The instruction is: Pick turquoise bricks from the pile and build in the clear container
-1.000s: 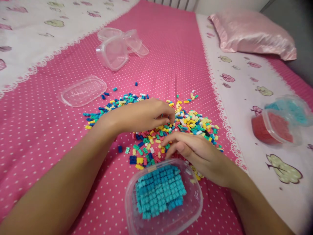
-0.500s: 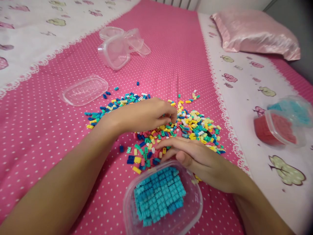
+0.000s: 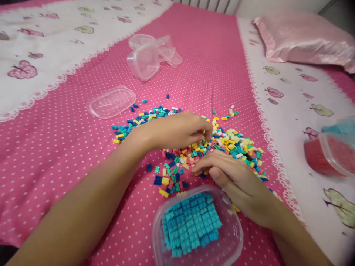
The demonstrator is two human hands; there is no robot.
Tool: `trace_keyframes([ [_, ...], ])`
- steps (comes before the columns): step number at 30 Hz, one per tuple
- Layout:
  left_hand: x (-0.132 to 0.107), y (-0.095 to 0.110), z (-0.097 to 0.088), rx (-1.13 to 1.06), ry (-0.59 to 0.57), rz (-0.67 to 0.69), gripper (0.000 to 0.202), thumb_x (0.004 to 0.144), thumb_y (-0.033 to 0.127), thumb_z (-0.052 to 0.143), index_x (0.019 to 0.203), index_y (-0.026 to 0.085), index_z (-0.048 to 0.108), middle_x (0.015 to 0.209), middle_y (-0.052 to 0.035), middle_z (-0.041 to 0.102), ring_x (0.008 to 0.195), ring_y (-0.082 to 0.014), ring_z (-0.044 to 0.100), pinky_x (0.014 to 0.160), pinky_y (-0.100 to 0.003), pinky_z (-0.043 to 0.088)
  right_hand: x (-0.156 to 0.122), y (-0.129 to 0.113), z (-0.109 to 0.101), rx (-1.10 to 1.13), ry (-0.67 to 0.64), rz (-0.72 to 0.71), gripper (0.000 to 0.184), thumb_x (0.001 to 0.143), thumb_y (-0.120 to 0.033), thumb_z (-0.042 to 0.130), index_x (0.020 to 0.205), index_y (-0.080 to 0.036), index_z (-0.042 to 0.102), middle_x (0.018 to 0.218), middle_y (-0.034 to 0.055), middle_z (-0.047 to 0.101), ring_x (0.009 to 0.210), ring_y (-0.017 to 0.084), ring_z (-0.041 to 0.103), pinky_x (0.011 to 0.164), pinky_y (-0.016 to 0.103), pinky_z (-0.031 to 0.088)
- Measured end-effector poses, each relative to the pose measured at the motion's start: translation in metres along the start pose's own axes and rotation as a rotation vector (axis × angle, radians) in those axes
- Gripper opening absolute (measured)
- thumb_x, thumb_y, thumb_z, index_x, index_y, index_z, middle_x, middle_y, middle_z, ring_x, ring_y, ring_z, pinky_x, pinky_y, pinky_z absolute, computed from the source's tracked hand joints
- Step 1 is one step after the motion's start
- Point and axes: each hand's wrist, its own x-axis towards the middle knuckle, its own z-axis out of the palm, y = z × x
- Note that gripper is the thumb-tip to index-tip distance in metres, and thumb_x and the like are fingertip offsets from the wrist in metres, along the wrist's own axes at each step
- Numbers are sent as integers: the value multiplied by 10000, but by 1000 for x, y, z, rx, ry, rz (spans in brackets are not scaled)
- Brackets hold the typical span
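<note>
A spread-out pile of small toy building bricks (image 3: 235,142) in blue, teal, green, yellow, pink and white lies on the pink dotted bedspread. My left hand (image 3: 188,127) reaches across it, fingers curled down among the bricks; whatever the fingertips pinch is hidden. To its right and nearer me, my right hand (image 3: 235,177) rests over the pile's near side, fingers bent and thumb apart, with no brick visible in it. Just below that hand stands a clear plastic container (image 3: 235,236), where teal and blue bricks (image 3: 191,225) sit in joined rows.
A clear lid (image 3: 113,102) lies left of the pile. Farther back are stacked empty clear containers (image 3: 145,62). At the right, a container of red bricks (image 3: 318,155) stands beside teal ones (image 3: 340,127). A pink satin pillow (image 3: 305,37) lies at the far right.
The whole view has swung so that everything appears farther right. My right hand has shifted slightly away from the container's rim, toward the pile. My left hand stays curled at the bricks.
</note>
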Motion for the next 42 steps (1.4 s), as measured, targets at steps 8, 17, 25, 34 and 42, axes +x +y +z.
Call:
trace_keyframes([
  [8,-28,-2,-31,-134,-41,-24,123,897,181,585,860,170,702,768,10,682,684,-105,581,620,-220,385,11,12,4,-396,56,-269,257,988,-176,556,1051,-314,764,1189,85,574,1129,245,470,955,431,429],
  [17,-33,-20,-30,-139,54,-26,162,890,173,543,907,148,703,805,-14,687,705,-116,574,636,-239,379,58,0,-14,-231,-313,-380,345,994,-107,515,987,-323,785,990,30,520,1014,174,485,898,363,407],
  [25,-43,-28,-38,-122,148,-80,170,886,190,542,919,146,702,820,-13,700,723,-111,587,637,-224,385,85,-24,-7,-292,-621,-450,195,974,-217,611,967,-286,793,886,10,501,870,166,430,747,318,337],
  [34,-54,-37,-47,-70,402,-251,173,855,164,543,904,153,709,820,3,693,727,-100,583,685,-221,411,96,-25,9,-412,-753,-483,253,979,-187,591,941,-307,811,828,23,598,857,163,485,704,300,344],
  [42,-53,-35,-47,-41,379,-314,189,850,175,560,935,133,724,825,-21,689,737,-124,579,680,-250,388,100,-21,6,-578,-633,-537,238,992,-202,573,874,-261,771,818,27,564,845,192,438,713,349,281],
])
